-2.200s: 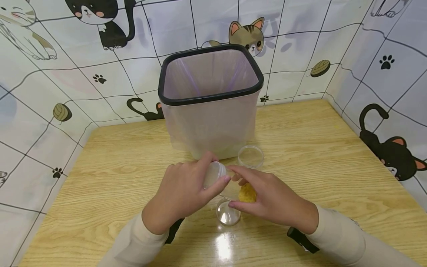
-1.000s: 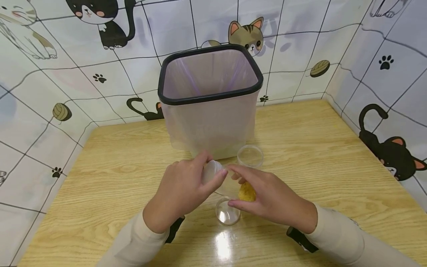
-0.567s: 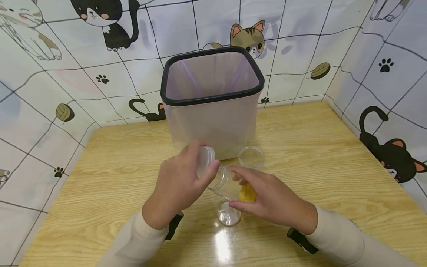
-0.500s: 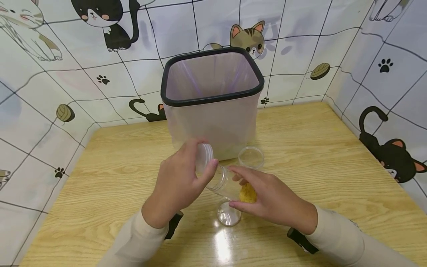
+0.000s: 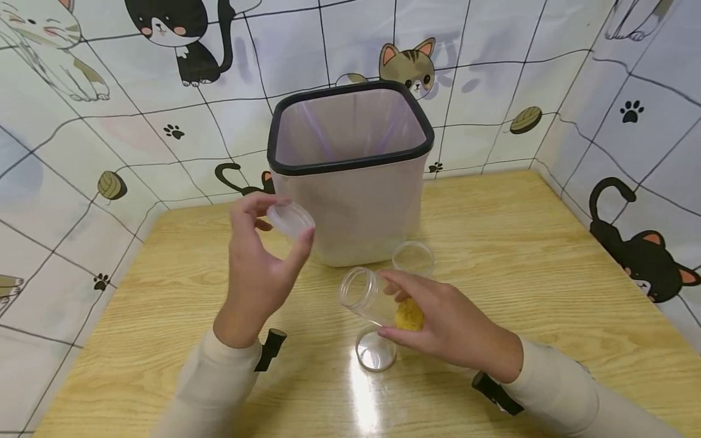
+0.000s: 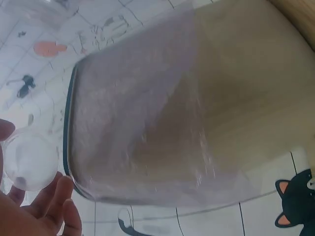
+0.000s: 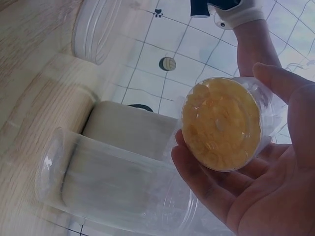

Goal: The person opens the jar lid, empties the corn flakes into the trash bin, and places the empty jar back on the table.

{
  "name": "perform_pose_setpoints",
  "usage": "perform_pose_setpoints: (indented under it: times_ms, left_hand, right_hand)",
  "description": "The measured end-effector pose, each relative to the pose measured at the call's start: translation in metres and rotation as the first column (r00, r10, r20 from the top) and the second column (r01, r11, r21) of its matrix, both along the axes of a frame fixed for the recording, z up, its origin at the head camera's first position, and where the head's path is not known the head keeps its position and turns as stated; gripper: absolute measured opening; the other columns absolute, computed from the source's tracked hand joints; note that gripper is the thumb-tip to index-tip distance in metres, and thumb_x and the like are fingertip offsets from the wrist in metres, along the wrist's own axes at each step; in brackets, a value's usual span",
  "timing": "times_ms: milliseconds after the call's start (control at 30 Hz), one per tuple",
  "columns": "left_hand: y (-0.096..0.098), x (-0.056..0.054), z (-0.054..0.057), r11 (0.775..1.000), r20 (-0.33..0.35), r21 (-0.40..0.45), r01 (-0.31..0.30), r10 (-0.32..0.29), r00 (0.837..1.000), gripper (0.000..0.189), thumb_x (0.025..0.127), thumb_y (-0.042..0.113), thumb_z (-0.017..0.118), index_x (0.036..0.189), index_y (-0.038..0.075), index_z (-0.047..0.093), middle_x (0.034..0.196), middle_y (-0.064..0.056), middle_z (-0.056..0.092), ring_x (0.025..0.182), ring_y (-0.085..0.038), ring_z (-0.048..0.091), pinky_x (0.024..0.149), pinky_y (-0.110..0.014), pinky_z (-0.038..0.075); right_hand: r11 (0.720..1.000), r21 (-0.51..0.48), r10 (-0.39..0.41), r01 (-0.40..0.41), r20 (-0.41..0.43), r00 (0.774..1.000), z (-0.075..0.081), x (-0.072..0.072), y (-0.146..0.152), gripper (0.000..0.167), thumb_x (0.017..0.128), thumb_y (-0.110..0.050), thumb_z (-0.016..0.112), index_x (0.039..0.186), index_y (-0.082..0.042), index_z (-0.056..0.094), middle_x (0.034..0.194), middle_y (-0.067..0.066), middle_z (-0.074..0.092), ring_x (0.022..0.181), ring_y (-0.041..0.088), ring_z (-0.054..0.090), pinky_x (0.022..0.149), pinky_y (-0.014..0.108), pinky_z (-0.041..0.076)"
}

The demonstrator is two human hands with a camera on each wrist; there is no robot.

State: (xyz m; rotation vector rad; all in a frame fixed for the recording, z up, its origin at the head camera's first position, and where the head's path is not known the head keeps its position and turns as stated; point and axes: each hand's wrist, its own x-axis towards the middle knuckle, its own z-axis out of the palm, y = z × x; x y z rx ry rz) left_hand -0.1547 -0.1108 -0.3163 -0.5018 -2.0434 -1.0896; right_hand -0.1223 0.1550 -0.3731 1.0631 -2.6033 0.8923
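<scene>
My left hand (image 5: 260, 267) pinches a translucent round lid (image 5: 291, 218) by its edge, thumb on one side and fingers on the other, before the bin. In the left wrist view, the lid (image 6: 30, 160) sits near the bin's rim. My right hand (image 5: 449, 316) grips a clear plastic jar (image 5: 364, 295), tilted with its open threaded mouth to the left. Lumpy yellow contents (image 5: 409, 314) lie at the jar's base end, and they fill the base as seen in the right wrist view (image 7: 220, 125). The lid is apart from the jar.
A pale bin with a black rim (image 5: 350, 165) and a plastic liner stands at the back. A clear empty jar (image 7: 113, 182) stands upright near it. On the wooden table (image 5: 181, 292) lies a clear round piece, apparently a lid (image 5: 375, 350). Cat-patterned walls enclose the table.
My left hand has lifted the translucent lid off the jar's mouth and carried it up and left toward the bin. The right hand with the jar has hardly moved.
</scene>
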Motion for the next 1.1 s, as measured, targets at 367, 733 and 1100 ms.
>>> perform_pose_setpoints:
  times_ms: [367, 733, 1100]
  left_hand:
    - [-0.033, -0.03, 0.002, 0.952, 0.083, 0.286, -0.105, 0.085, 0.993, 0.046, 0.087, 0.026, 0.071, 0.121, 0.011, 0.043, 0.121, -0.006, 0.064, 0.104, -0.012, 0.056, 0.088, -0.028, 0.038]
    - [-0.059, -0.056, -0.024, 0.878, 0.234, -0.21, -0.43, 0.472, 0.85, 0.041, 0.088, 0.04, 0.072, 0.101, 0.004, 0.057, 0.094, -0.012, 0.069, 0.081, -0.034, 0.061, 0.077, -0.047, 0.043]
    - [-0.06, -0.058, -0.035, 0.802, 0.186, -0.473, -0.365, 0.496, 0.848, 0.033, 0.087, 0.039, 0.073, 0.081, 0.009, 0.062, 0.074, -0.011, 0.063, 0.067, -0.031, 0.06, 0.067, -0.052, 0.042]
  right_hand:
    - [1.0, 0.008, -0.028, 0.027, 0.046, 0.999, 0.0, 0.001, 0.002, 0.075, 0.08, -0.042, 0.083, 0.143, -0.021, 0.048, 0.114, -0.008, 0.068, 0.098, 0.008, 0.068, 0.084, 0.034, 0.058]
    - [1.0, 0.001, -0.02, 0.02, 0.03, 0.999, 0.0, 0.001, 0.001, 0.076, 0.078, -0.04, 0.085, 0.142, -0.02, 0.049, 0.112, -0.008, 0.068, 0.096, 0.006, 0.068, 0.083, 0.033, 0.058]
    - [1.0, 0.019, -0.015, 0.014, 0.029, 0.999, 0.001, 0.0, -0.001, 0.077, 0.08, -0.042, 0.083, 0.144, -0.02, 0.047, 0.114, -0.008, 0.068, 0.097, 0.005, 0.067, 0.083, 0.034, 0.057]
